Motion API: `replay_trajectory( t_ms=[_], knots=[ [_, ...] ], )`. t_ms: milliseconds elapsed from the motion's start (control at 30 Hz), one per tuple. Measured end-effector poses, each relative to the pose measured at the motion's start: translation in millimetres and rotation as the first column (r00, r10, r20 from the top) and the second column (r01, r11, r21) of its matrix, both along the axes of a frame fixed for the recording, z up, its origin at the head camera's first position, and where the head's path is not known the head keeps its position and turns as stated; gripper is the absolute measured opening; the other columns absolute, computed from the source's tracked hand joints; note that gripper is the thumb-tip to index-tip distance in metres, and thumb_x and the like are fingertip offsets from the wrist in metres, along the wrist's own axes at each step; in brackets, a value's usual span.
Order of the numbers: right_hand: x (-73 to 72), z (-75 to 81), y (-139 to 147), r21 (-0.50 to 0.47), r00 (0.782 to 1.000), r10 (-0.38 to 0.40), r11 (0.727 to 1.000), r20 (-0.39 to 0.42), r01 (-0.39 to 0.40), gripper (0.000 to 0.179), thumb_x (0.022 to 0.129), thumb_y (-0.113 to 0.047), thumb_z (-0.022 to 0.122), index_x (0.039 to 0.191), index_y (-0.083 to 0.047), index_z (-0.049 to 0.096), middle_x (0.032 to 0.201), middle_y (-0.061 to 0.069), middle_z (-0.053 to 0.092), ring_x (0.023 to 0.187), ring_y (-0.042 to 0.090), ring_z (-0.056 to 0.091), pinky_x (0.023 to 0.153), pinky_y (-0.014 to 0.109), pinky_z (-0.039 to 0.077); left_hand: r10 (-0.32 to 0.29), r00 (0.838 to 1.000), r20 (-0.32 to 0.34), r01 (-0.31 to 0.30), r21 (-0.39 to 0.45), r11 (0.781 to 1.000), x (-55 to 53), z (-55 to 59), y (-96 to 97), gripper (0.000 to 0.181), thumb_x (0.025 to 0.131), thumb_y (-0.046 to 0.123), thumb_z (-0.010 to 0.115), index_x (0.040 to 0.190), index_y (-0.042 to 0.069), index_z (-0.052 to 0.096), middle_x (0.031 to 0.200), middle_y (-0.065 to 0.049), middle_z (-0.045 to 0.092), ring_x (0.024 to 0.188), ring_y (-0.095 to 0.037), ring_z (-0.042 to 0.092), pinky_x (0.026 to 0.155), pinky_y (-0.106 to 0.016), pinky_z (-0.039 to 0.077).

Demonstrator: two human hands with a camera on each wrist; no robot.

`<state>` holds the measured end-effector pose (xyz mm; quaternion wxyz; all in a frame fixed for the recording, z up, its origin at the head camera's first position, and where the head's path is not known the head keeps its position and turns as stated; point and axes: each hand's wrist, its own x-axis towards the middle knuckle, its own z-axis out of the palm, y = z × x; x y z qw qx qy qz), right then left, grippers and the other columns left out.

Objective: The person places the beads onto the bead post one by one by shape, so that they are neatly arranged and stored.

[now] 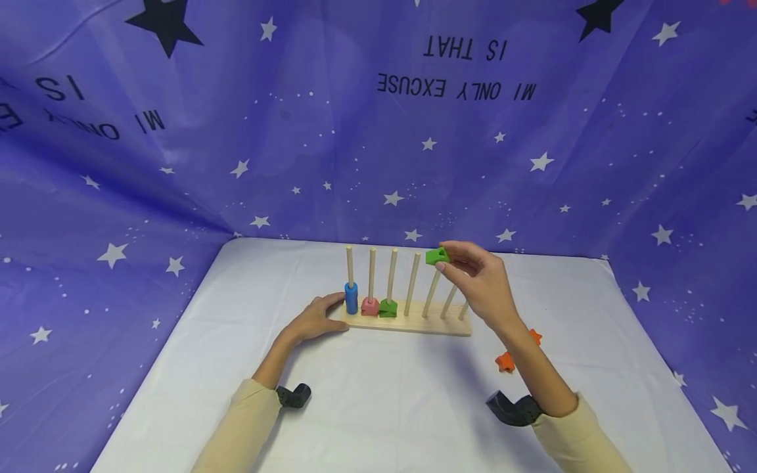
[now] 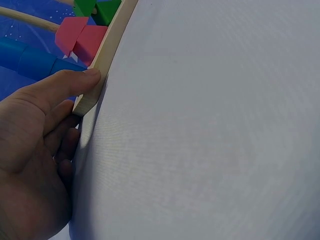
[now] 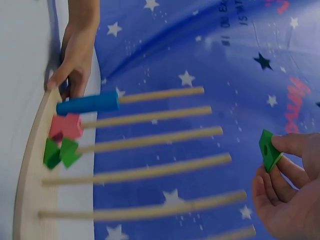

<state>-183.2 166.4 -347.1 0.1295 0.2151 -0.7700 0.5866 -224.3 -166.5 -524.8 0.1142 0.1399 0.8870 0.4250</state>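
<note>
A wooden peg board (image 1: 426, 325) with a row of upright pegs lies on the table. Blue cylinder beads (image 1: 351, 299) sit on its leftmost peg, pink blocks (image 2: 91, 42) on the second, and green blocks (image 1: 388, 309) on the third. My left hand (image 1: 312, 320) grips the board's left end, the thumb on its front edge. Between thumb and fingertips, my right hand (image 1: 487, 286) pinches a green triangular block (image 3: 269, 151) with a hole through it. That block is up near the peg tops, right of the fourth peg, and in the right wrist view it is clear of them.
Two orange star-shaped blocks (image 1: 505, 362) lie on the white tablecloth (image 1: 378, 401) by the right forearm, one partly hidden behind it. A purple star-patterned cloth (image 1: 355, 164) hangs behind the table and at both sides. Black wrist devices (image 1: 514, 408) sit on both wrists.
</note>
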Motion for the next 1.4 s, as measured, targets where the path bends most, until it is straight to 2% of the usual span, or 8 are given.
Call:
replay_trajectory(
  t_ms=[200,367,700,800,900,1067,1167,1400],
  knots=[
    [-15.4,1.1,-36,0.029,0.999,0.016,0.999,-0.032,-0.015,0.032,0.09,0.0,0.072,0.122,0.003,0.067,0.112,0.015,0.069,0.107,0.025,0.063,0.101,0.034,0.047,-0.004,1.0,-0.002,0.004,-0.011,1.0,-0.2,0.4,0.0,0.079,0.082,0.024,0.081,0.148,0.001,0.045,0.148,-0.019,0.047,0.13,-0.038,0.042,0.11,-0.056,0.032],
    [-26.7,-3.3,-55,0.08,0.999,-0.007,0.997,-0.033,0.01,0.032,0.09,-0.004,0.073,0.122,0.0,0.068,0.113,0.014,0.069,0.109,0.027,0.063,0.101,0.037,0.047,-0.008,1.0,0.003,0.008,-0.014,1.0,-0.3,2.6,0.4,0.078,0.082,0.024,0.08,0.149,0.002,0.045,0.149,-0.019,0.046,0.131,-0.038,0.042,0.111,-0.055,0.031],
    [-35.5,-22.5,-64,0.123,0.997,-0.062,0.991,0.034,0.058,0.033,0.09,-0.01,0.073,0.121,-0.002,0.068,0.111,0.009,0.069,0.098,0.022,0.063,0.085,0.041,0.049,-0.017,1.0,-0.011,0.017,-0.012,1.0,-1.6,1.7,0.4,0.078,0.082,0.023,0.08,0.149,0.001,0.045,0.149,-0.019,0.046,0.131,-0.038,0.042,0.111,-0.056,0.031],
    [-36.1,-33.5,-66,0.107,0.997,-0.07,0.992,0.037,0.065,0.032,0.09,-0.01,0.074,0.12,-0.002,0.068,0.11,0.009,0.069,0.098,0.023,0.063,0.087,0.042,0.049,-0.017,1.0,-0.01,0.017,-0.01,1.0,-2.1,0.5,-0.3,0.078,0.082,0.023,0.08,0.148,0.001,0.045,0.149,-0.019,0.046,0.13,-0.038,0.042,0.111,-0.056,0.031],
    [-35.5,-46.4,-67,0.047,0.996,-0.07,0.997,0.06,0.068,0.034,0.089,-0.009,0.075,0.12,-0.001,0.065,0.111,0.012,0.068,0.102,0.026,0.062,0.093,0.047,0.05,-0.016,1.0,-0.013,0.016,-0.01,1.0,-2.3,-0.8,-1.0,0.078,0.082,0.024,0.08,0.148,0.002,0.045,0.149,-0.019,0.047,0.129,-0.037,0.043,0.11,-0.056,0.032],
    [-34.8,-71.8,-70,-0.039,0.98,-0.072,0.996,0.188,0.08,0.033,0.087,-0.011,0.078,0.116,0.0,0.066,0.112,0.016,0.067,0.109,0.03,0.061,0.099,0.047,0.048,-0.018,1.0,-0.015,0.018,-0.015,1.0,-3.0,-1.7,-1.5,0.078,0.082,0.025,0.08,0.149,0.003,0.045,0.149,-0.018,0.047,0.128,-0.036,0.044,0.11,-0.055,0.033],
    [-34.6,-91.1,-71,-0.017,0.962,-0.092,0.995,0.257,0.099,0.028,0.086,-0.01,0.079,0.111,-0.001,0.068,0.109,0.015,0.069,0.109,0.03,0.062,0.099,0.045,0.047,-0.017,1.0,-0.012,0.016,-0.019,1.0,-3.0,-1.3,-1.6,0.078,0.082,0.025,0.081,0.149,0.003,0.045,0.149,-0.018,0.046,0.128,-0.036,0.043,0.11,-0.055,0.032],
    [-32.8,-134.0,-73,0.075,0.929,-0.142,0.989,0.342,0.124,0.025,0.086,-0.01,0.078,0.109,-0.005,0.069,0.107,0.009,0.07,0.108,0.027,0.063,0.091,0.045,0.05,-0.008,1.0,-0.001,0.008,-0.01,1.0,-2.1,-0.2,-1.5,0.078,0.082,0.024,0.08,0.149,0.004,0.046,0.149,-0.017,0.046,0.129,-0.036,0.043,0.11,-0.056,0.032]
  ],
)
